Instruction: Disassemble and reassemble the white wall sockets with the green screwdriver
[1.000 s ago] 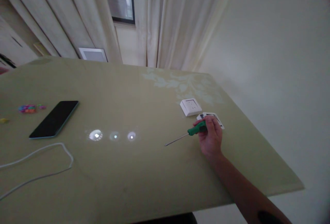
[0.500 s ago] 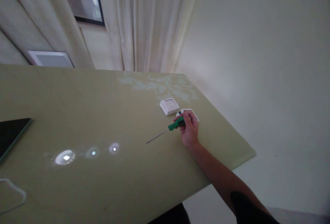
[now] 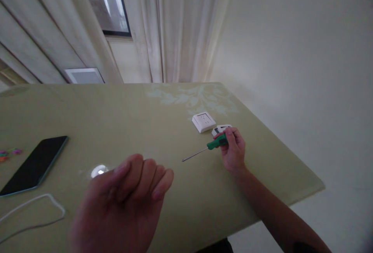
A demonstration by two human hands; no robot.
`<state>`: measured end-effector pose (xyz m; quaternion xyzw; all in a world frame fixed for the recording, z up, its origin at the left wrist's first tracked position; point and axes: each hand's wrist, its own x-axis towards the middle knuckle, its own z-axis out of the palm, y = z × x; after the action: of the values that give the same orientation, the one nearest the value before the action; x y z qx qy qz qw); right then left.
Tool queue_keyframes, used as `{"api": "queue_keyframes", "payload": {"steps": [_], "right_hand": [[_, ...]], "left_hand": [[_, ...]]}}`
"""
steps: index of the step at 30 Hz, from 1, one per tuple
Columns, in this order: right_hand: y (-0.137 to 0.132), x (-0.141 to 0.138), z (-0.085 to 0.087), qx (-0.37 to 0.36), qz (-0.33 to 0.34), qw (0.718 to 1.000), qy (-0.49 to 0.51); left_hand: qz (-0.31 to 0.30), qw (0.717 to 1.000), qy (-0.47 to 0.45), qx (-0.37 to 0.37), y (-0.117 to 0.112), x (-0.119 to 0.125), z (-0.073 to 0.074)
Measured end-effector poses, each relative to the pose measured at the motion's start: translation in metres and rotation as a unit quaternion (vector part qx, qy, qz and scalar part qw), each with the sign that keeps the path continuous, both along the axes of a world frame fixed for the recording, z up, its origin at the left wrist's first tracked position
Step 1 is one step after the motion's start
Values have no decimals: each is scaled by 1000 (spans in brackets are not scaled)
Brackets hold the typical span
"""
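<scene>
My right hand (image 3: 233, 152) is closed round the green handle of a screwdriver (image 3: 214, 144), whose thin metal shaft points left and lies low over the olive-green table (image 3: 145, 121). Just behind that hand sit a white wall socket (image 3: 203, 122) and a second white plate (image 3: 222, 129), partly hidden by my fingers. My left hand (image 3: 122, 206) is raised close to the camera, palm toward me, fingers curled loosely and holding nothing.
A black phone (image 3: 35, 164) lies at the left, a white cable (image 3: 32, 212) loops in front of it, and small coloured bits (image 3: 8, 153) rest at the left edge. Curtains (image 3: 175, 28) and a window stand behind. The table's right edge drops off beside a pale wall.
My left hand has come up into view near the camera. The view has swung back left, showing the phone and cable again. The right hand keeps its hold on the screwdriver.
</scene>
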<state>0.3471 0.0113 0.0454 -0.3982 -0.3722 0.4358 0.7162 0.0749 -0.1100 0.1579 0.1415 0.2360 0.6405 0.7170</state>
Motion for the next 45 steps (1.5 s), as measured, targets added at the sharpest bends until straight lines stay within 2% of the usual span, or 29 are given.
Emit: {"api": "queue_keyframes", "payload": {"steps": [2, 5, 13, 16, 19, 23, 28, 30, 33, 36, 38, 41, 45], "right_hand": [[-1, 1, 1, -1, 0, 1000, -2], [-2, 1, 3, 1, -1, 1000, -6], [-3, 1, 4, -5, 0, 1000, -14], [-5, 1, 6, -7, 5, 1000, -12], [-7, 2, 8, -7, 10, 1000, -9], [-9, -2, 13, -5, 27, 1000, -9], [-14, -16, 30, -3, 116, 993, -21], [-18, -23, 45, 9, 192, 981, -28], [-27, -35, 79, 65, 311, 943, -96], [-33, -54, 116, 146, 352, 882, -277], [-34, -69, 131, 218, 369, 840, -333], [-31, -87, 136, 303, 338, 820, -348], [-26, -92, 123, 337, 320, 798, -384]], "left_hand": [[-8, 998, -57, 8, 12, 8, 12], [-15, 996, -88, 15, 19, 13, 20], [-59, 996, -45, 41, 27, 12, 25], [-63, 995, -8, 80, 30, 14, 26], [-66, 988, 40, 133, 35, 17, 21], [-50, 974, 93, 200, 45, 16, 5], [-24, 935, 227, 272, 56, 4, -13], [-28, 920, 269, 283, 58, -1, -14], [-28, 898, 309, 310, 58, -8, -9], [-14, 875, 337, 346, 57, -14, -1], [0, 866, 354, 353, 57, -18, 4], [19, 862, 373, 344, 58, -24, 8], [29, 873, 365, 322, 61, -32, 7]]}}
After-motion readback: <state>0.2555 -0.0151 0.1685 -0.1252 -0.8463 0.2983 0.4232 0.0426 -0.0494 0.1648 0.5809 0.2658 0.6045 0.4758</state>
